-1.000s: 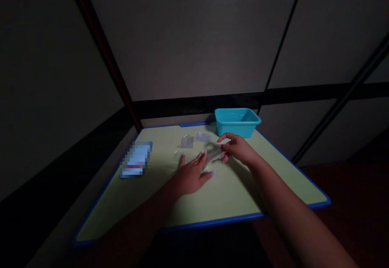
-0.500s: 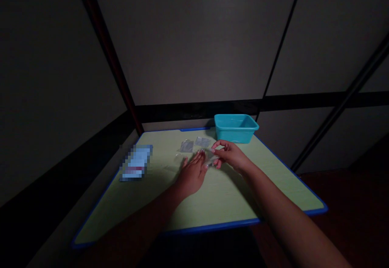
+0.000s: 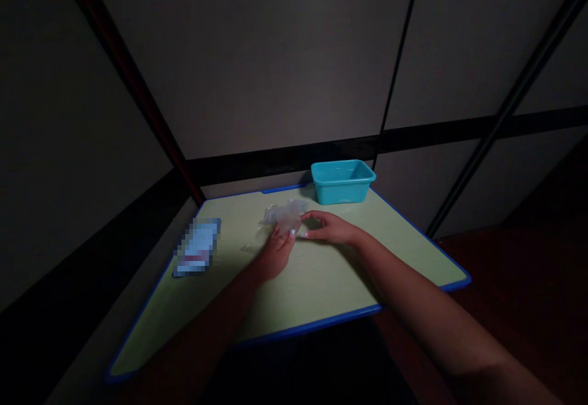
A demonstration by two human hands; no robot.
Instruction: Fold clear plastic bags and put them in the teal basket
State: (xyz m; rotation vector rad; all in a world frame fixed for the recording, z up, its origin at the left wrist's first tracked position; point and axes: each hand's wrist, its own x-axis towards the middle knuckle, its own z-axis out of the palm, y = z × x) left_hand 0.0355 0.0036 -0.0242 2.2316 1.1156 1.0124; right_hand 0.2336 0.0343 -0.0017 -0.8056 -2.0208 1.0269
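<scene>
Above the table, a thin translucent plastic bag (image 3: 289, 215) is pinched at its lower edge by my left hand (image 3: 275, 252), thumb against fingers. Just right of the bag is my right hand (image 3: 331, 228), its thumb and forefinger apart in a curve. The right fingertips are close to the bag's right edge; whether they touch it I cannot tell. Behind the held bag lie more clear plastic pieces (image 3: 301, 204), partly covered by it.
A turquoise plastic basin (image 3: 342, 193) stands at the table's back right corner. A blurred-out flat bluish item (image 3: 198, 247) lies by the left edge. The pale green table (image 3: 321, 282) has a blue rim, and a panelled wall (image 3: 275, 86) rises behind it.
My left hand lay spread on the table by the plastic; now it holds the bag up. My right hand has let go of the plastic and opened. The camera view has tilted and shifted.
</scene>
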